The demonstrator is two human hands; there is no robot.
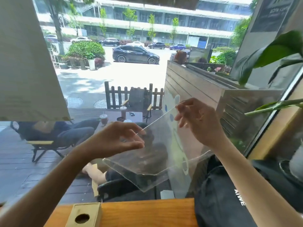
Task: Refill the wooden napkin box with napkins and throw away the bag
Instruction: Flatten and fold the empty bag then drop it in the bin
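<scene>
Clear empty bag (152,154) held aloft; wooden napkin box (85,214) on counter below.

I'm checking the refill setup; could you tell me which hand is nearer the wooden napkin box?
Left hand, up and right of the wooden napkin box; the right hand is higher, farther right.

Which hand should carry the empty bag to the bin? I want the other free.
Probably the right hand: it pinches the clear plastic bag's higher top corner, so the bag would hang freely; the left hand pinches lower.

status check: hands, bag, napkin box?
Left hand and right hand both pinch the clear plastic bag, held up, looks empty. Wooden napkin box closed on the counter below. Nothing in the way.
</scene>
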